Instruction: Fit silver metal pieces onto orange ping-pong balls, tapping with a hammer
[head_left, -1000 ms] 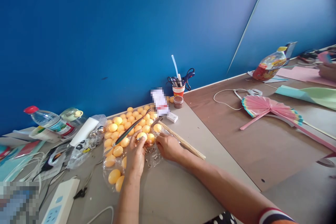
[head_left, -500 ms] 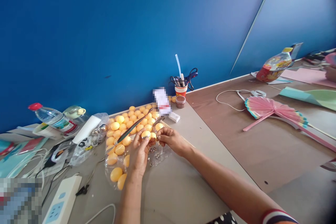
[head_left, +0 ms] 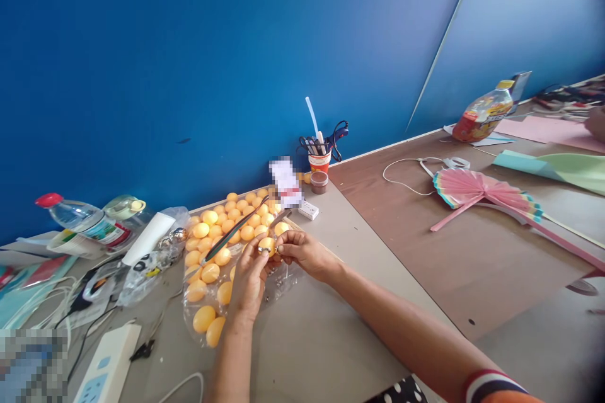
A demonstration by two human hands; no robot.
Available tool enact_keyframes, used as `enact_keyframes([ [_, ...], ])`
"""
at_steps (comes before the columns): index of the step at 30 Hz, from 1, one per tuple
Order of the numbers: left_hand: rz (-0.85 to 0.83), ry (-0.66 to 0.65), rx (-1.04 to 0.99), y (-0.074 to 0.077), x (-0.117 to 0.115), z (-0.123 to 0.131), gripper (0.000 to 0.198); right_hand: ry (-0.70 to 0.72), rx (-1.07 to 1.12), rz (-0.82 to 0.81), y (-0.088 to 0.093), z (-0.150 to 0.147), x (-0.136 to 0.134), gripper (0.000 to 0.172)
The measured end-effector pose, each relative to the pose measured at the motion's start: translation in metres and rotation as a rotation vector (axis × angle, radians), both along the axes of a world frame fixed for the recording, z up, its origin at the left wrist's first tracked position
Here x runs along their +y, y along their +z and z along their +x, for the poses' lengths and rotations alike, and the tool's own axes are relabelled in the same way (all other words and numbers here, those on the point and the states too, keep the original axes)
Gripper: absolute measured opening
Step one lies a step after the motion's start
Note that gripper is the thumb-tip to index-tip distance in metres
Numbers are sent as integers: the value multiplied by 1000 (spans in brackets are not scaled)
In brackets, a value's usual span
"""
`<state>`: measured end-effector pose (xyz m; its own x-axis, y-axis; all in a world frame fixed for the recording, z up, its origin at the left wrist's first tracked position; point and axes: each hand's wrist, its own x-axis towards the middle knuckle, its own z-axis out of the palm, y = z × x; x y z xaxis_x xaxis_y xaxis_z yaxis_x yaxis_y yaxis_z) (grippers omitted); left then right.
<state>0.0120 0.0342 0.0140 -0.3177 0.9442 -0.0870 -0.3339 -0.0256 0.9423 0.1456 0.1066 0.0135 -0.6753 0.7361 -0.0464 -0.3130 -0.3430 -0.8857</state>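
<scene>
My left hand (head_left: 248, 280) is raised over the clear bag of orange balls (head_left: 208, 274) and pinches one orange ball (head_left: 267, 244) between its fingertips. My right hand (head_left: 302, 250) meets it from the right, its fingers pinched on something small and silvery pressed against that ball. Several more orange balls (head_left: 236, 214) lie in a heap behind the hands. A long dark tool (head_left: 231, 236) rests slanted across the heap. Small metal pieces lie in a clear bag just under my hands.
Left: water bottle (head_left: 80, 217), white tube (head_left: 149, 238), cables, power strip (head_left: 106, 362). By the blue wall: paper cup of pens and scissors (head_left: 320, 154), small brown jar (head_left: 320, 181). Right: pink paper fan (head_left: 477, 192), white cord, coloured paper sheets, tilted drink bottle (head_left: 482, 114). Another person's hand shows at far right.
My right hand rose from the table and came up to the ball in my left hand. Both hands now meet at the ball, slightly higher than before.
</scene>
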Motion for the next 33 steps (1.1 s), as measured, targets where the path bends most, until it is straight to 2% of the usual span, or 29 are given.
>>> enact_keyframes([
  [7,-17,3,51,-5,1,0,54,-11,-61,32,0,0,0,19],
  [16,-40,55,297,-21,1,-8,51,8,-120,106,-2,1,1,11],
  [24,-20,72,412,-15,-1,-5,54,18,-133,112,3,1,0,8],
  [33,-43,99,582,-9,-2,0,55,-44,-163,74,0,0,-2,3],
])
